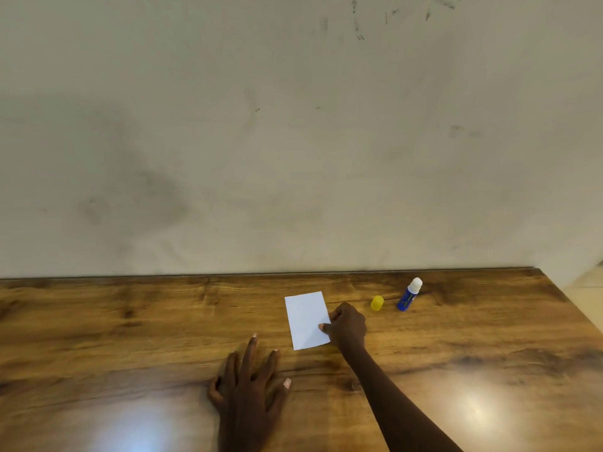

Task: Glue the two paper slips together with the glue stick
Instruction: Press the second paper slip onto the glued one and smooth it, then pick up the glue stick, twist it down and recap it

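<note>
While the right hand [347,326] pinches the right edge of the white paper [306,319], the left hand [249,383] lies flat on the brown worktop [130,337] with its fingers spread wide, holding nothing. From the left hand, the paper sits at about 1 o'clock. Only one sheet shows, so I cannot tell if two slips are stacked. At 3 o'clock from the paper is a yellow cap [377,303]. Just past it, at 3 o'clock again, the blue glue stick [409,295] stands open, its white tip up.
</note>
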`<state>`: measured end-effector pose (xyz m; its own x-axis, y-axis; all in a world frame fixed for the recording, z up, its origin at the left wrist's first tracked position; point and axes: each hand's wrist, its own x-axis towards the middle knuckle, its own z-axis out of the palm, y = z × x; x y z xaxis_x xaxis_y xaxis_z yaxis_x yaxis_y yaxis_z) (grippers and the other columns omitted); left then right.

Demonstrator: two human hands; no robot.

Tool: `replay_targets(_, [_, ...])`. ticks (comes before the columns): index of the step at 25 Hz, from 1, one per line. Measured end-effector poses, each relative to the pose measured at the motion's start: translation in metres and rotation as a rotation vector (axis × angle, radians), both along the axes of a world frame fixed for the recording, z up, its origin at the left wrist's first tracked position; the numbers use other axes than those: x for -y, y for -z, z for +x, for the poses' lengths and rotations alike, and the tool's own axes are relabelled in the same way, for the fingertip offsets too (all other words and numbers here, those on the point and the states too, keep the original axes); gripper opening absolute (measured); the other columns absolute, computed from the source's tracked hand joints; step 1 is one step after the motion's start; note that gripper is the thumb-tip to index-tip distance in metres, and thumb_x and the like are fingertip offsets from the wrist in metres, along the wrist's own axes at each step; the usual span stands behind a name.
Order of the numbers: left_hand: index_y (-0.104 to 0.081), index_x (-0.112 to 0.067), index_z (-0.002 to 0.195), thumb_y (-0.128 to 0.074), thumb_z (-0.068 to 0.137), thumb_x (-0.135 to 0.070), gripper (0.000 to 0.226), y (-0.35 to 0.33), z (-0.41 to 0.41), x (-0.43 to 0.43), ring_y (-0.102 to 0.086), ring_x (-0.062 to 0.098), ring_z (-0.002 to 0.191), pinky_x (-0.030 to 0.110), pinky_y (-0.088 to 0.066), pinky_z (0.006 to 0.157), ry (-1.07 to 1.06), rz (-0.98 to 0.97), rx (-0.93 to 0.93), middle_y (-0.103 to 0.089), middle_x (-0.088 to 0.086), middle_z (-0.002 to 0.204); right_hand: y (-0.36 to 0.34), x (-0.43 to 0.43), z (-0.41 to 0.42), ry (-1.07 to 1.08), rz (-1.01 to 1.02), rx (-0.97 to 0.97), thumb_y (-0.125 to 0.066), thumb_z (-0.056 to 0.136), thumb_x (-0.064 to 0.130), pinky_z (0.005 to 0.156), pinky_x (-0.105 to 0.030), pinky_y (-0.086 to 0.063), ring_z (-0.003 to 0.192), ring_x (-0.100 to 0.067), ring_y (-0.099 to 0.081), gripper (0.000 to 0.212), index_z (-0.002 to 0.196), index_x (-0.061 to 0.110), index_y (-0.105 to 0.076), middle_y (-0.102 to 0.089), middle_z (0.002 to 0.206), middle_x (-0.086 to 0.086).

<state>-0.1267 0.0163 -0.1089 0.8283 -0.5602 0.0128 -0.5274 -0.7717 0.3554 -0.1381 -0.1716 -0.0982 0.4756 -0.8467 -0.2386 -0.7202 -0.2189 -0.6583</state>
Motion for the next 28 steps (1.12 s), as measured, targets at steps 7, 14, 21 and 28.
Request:
replay_targets(7, [-0.069,-0.033,0.101,-0.034,0.060,-0.058,0.059,-0.007,-0.005,0.004,-0.056,0.038,0.110,0.056,-0.038,0.086,-0.043,-0.045,-0.024,-0.059,0.006,0.128,0.011,-0.005,-0.005,-0.031,-0.039,0.008,-0.067,0.078,0.017,0.074,-0.027,-0.045,0.097,-0.023,-0.058,0.026,0.098,0.005,-0.055,-0.063,0.105,-0.012])
replay_targets(14, [-0.069,-0.029,0.102,-0.022,0.070,-0.069,0.070,-0.019,-0.010,0.007,-0.056,0.041,0.108,0.056,-0.039,0.086,-0.041,-0.026,-0.027,-0.060,0.008,0.126,0.006,0.010,-0.021,-0.023,-0.060,0.101,-0.061,0.083,0.014,0.066,-0.022,-0.042,0.084,-0.020,-0.059,0.015,0.093,0.004,-0.058,-0.066,0.097,-0.014])
replay_targets(21, [-0.052,-0.033,0.116,0.003,0.068,-0.080,0.087,-0.018,-0.008,0.007,-0.047,0.040,0.120,0.058,-0.034,0.094,0.019,-0.010,0.040,-0.054,-0.015,0.129,-0.010,0.045,-0.045,-0.120,-0.361,0.132,-0.059,0.082,0.002,0.069,-0.024,-0.044,0.086,-0.020,-0.056,0.017,0.098,0.005,-0.053,-0.059,0.108,-0.013])
replay_targets(28, [-0.070,-0.026,0.100,-0.024,0.066,-0.068,0.071,-0.021,-0.010,0.010,-0.055,0.045,0.108,0.060,-0.039,0.084,-0.030,0.006,-0.036,-0.062,0.010,0.123,-0.012,0.064,-0.043,-0.386,-0.530,-0.253,-0.053,0.082,-0.004,0.099,-0.038,-0.041,0.126,-0.032,-0.038,0.049,0.127,0.008,-0.037,-0.030,0.144,-0.014])
